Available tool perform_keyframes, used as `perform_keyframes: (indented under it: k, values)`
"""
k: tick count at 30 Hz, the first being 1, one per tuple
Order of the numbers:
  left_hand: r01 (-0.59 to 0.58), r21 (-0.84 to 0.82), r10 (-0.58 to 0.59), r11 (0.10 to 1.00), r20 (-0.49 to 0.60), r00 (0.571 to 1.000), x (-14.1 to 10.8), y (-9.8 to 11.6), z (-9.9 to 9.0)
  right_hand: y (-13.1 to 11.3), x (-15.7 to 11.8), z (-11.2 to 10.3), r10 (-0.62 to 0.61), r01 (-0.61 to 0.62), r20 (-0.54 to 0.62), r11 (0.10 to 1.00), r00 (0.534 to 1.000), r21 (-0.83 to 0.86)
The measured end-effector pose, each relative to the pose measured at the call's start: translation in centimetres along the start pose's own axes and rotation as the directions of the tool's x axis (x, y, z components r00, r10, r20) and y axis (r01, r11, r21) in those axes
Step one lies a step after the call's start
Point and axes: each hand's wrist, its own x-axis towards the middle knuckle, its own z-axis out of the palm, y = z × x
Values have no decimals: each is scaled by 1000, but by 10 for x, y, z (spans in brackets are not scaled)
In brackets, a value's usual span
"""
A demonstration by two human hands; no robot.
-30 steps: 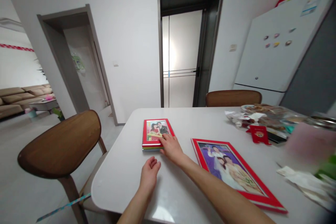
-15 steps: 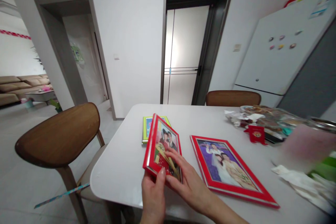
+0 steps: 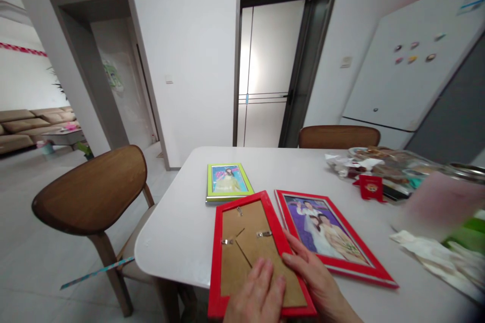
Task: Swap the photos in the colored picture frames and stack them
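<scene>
A red photo frame (image 3: 217, 262) is tilted above the near table edge, its brown back with metal clips facing me. My right hand (image 3: 308, 270) grips its right edge, thumb on the back side. Against the lower part of the brown back rests my left hand (image 3: 257, 295), fingers extended and nothing gripped by them. To the right, a larger red frame (image 3: 337, 237) with a wedding picture lies face up on the white table (image 3: 178, 222). A lime-green frame (image 3: 229, 181) with a picture lies flat beyond the held one.
On the table's right are a red packet (image 3: 371, 187), crumpled white tissue (image 3: 420, 252), a pinkish translucent container (image 3: 441, 204) and assorted plastic-wrapped items. One wooden chair (image 3: 94, 189) stands at the left, another (image 3: 339, 137) behind the table.
The held red frame has been turned from its picture side to its back and lowered toward me. My left hand now lies on the backing. The lime-green frame is fully uncovered.
</scene>
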Motion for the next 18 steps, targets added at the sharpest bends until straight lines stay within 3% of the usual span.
perform_keyframes:
  k: [4, 9, 11, 13, 16, 18]
  values:
    - [33, 71, -40, 997, 93, 995, -5, -5, 6, 1, 11, 2, 67, -60, 75, 993, 995, -98]
    - [70, 29, -74, 997, 148, 986, -2, -7, 1, 12, 31, -8, -46, 76, 85, 916, 995, -394]
    - [125, -2, -123, 992, 141, 982, -2, -12, -10, 14, 36, -14, -110, 151, 105, 801, 988, -579]
    - [279, 7, -279, 960, 62, 958, -4, -22, -22, 13, 39, -18, -153, 205, 138, 639, 978, -742]
    - [524, 21, -520, 851, -102, 848, -7, -41, -36, 10, 40, -19, -178, 256, 198, 426, 964, -868]
    - [598, 16, -591, 801, -136, 795, -10, -52, -40, 8, 41, -17, -184, 278, 230, 310, 956, -909]
